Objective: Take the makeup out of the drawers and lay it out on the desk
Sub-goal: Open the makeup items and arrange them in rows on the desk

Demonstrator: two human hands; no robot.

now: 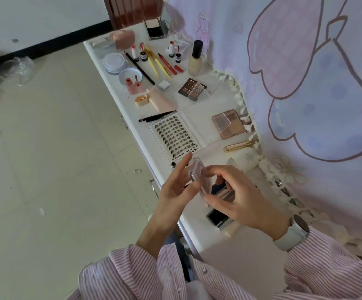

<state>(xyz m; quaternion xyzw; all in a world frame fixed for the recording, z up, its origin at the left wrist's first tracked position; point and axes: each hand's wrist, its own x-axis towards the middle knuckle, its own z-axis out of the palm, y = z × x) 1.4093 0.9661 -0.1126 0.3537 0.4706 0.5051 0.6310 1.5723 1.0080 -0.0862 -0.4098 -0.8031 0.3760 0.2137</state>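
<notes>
Both my hands hold a small clear-lidded pink compact (197, 173) above the near part of the white desk (210, 239). My left hand (175, 189) grips its left side with the forefinger stretched out. My right hand (238, 195) pinches its right side and lower edge. Laid out on the desk are a false-lash sheet (174, 136), two brown eyeshadow palettes (192, 88) (229, 124), a foundation bottle (196, 58), yellow and red pencils (160, 61), a pink tube (160, 99) and round white jars (115, 62). The drawers themselves are hidden from this angle.
A black mirror compact (218, 218) lies open just under my right wrist. A gold clip (239, 145) and a cream bottle (246, 161) lie by the lilac cartoon curtain (305, 83) on the right. Drawer knobs (153, 184) stick out along the desk's left front. Tiled floor (45, 159) spreads to the left.
</notes>
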